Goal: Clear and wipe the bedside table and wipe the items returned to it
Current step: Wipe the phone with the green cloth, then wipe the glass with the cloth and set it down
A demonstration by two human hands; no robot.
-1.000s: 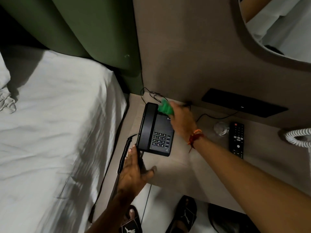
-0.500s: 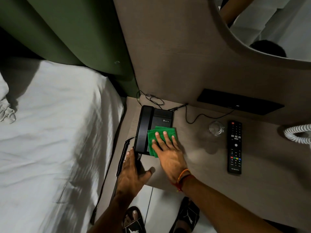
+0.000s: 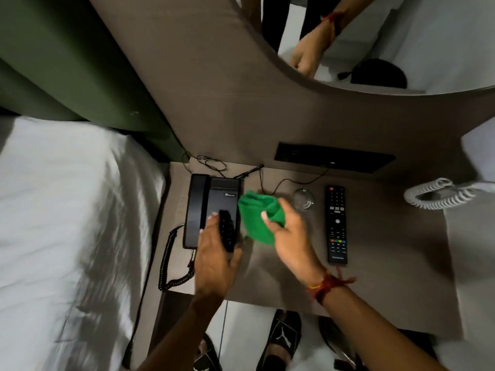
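A black desk telephone (image 3: 214, 194) stands at the left end of the brown bedside table (image 3: 388, 277), its handset on the cradle. My left hand (image 3: 214, 255) rests over the phone's front and keypad, thumb at its right edge, gripping it. My right hand (image 3: 292, 236) holds a bunched green cloth (image 3: 254, 215) just right of the phone, above the tabletop. A black remote control (image 3: 336, 223) lies to the right, with a small clear glass (image 3: 303, 199) between it and the cloth.
The white bed (image 3: 67, 236) lies close on the left. The phone's coiled cord (image 3: 171, 258) hangs off the table's left edge; thin cables (image 3: 267, 180) run along the wall. A white coiled cord (image 3: 439, 194) sits far right. My sandalled feet (image 3: 281, 341) are below the table's front edge.
My right hand lifted the green cloth off the keypad and moved right, bunching it. My left hand slid from the table's front edge up onto the phone.
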